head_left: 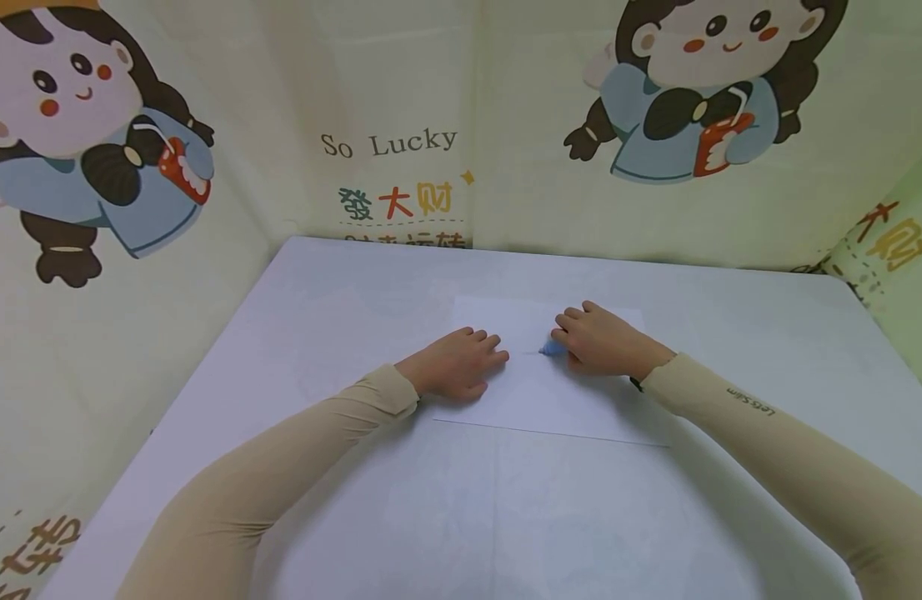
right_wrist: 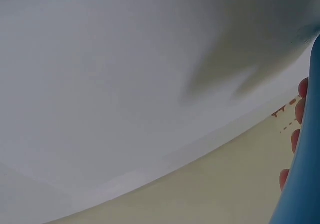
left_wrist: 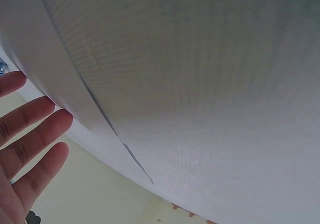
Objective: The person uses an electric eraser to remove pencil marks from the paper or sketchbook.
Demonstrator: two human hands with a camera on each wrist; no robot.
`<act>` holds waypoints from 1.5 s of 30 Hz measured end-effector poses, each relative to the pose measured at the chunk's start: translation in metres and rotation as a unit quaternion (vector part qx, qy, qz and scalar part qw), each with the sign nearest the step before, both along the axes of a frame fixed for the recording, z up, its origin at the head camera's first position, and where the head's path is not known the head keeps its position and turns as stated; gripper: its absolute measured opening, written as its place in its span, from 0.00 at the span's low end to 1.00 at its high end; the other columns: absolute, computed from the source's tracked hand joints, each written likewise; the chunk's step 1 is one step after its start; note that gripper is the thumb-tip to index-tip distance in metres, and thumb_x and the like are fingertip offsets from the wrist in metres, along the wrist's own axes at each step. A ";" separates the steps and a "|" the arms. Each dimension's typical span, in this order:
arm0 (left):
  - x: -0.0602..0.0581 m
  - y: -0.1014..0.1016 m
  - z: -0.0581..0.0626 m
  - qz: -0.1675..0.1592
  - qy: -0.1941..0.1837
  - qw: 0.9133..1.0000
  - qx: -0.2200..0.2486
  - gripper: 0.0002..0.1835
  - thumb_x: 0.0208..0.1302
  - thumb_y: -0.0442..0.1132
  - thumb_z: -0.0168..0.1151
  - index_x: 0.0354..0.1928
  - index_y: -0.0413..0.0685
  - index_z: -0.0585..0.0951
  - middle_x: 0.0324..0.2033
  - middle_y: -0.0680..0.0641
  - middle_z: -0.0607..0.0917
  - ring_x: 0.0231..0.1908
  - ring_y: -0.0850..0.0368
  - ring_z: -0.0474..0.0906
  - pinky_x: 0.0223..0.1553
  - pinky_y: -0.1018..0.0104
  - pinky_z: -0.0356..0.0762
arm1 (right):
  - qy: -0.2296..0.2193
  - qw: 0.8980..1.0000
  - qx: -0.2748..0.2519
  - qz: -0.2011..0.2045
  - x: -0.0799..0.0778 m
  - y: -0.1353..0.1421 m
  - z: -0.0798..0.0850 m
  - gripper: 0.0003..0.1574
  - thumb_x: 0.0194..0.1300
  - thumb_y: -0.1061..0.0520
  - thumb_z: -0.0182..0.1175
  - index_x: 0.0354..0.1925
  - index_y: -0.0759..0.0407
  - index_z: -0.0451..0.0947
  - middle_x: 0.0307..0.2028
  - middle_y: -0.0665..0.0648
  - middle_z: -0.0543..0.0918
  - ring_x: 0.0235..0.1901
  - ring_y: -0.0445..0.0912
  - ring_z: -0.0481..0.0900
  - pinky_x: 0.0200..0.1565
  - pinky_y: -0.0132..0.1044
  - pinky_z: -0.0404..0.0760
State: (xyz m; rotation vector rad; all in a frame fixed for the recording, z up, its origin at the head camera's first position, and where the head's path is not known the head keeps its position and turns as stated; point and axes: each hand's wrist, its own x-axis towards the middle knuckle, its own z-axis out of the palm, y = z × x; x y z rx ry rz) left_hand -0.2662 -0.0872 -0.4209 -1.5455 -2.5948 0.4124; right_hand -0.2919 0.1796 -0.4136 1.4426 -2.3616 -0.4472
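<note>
A sheet of white paper point(head_left: 536, 408) lies on the white table. On its left part rests my left hand point(head_left: 461, 367); in the left wrist view that hand's fingers point(left_wrist: 37, 139) are spread and fairly straight, holding nothing. My right hand point(head_left: 599, 342) is over the paper's right part and grips a smooth blue pen-like tool point(head_left: 554, 347) with a tapered tip. The tip points left, down at the paper, beside a short faint mark. Most of the tool is hidden by the hand in the head view. Its thick blue body point(right_wrist: 302, 154) shows at the right wrist view's edge, fingertips behind it.
The white table point(head_left: 341, 317) reaches to a cream curtain point(head_left: 521, 125) at the back and left, printed with cartoon figures and lettering. More of the printed cloth point(head_left: 904, 242) hangs at the right. Dark strands lie near the far right corner.
</note>
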 end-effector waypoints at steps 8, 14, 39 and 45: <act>0.000 -0.001 -0.004 -0.005 0.012 1.000 0.005 0.19 0.60 0.49 0.52 0.52 0.51 0.71 0.39 0.50 0.76 0.37 0.55 0.73 0.42 0.63 0.72 | -0.007 1.000 -0.001 0.002 0.004 -0.001 -0.001 0.09 0.49 0.56 0.62 0.28 0.58 0.72 0.23 0.52 0.71 0.24 0.46 0.68 0.28 0.38 0.63; 0.001 -0.001 -0.003 -0.003 0.010 1.000 0.006 0.19 0.59 0.49 0.52 0.51 0.50 0.71 0.39 0.50 0.76 0.36 0.55 0.73 0.42 0.63 0.72 | 0.003 1.000 -0.002 -0.004 0.001 -0.001 -0.002 0.09 0.49 0.56 0.62 0.28 0.58 0.72 0.22 0.53 0.71 0.23 0.47 0.67 0.28 0.38 0.63; -0.001 -0.001 -0.003 -0.004 0.008 1.000 0.008 0.20 0.60 0.50 0.53 0.53 0.51 0.71 0.41 0.50 0.76 0.38 0.55 0.73 0.43 0.63 0.72 | 0.005 1.000 -0.004 0.003 0.003 -0.001 0.001 0.09 0.49 0.56 0.61 0.28 0.59 0.72 0.22 0.53 0.71 0.23 0.47 0.67 0.28 0.38 0.63; -0.001 -0.001 -0.003 -0.006 0.006 1.000 0.012 0.20 0.59 0.49 0.53 0.52 0.51 0.71 0.40 0.50 0.76 0.37 0.55 0.74 0.43 0.63 0.72 | 0.006 1.000 -0.003 0.000 0.001 0.000 0.001 0.09 0.49 0.56 0.61 0.28 0.59 0.73 0.23 0.53 0.71 0.23 0.47 0.67 0.28 0.38 0.63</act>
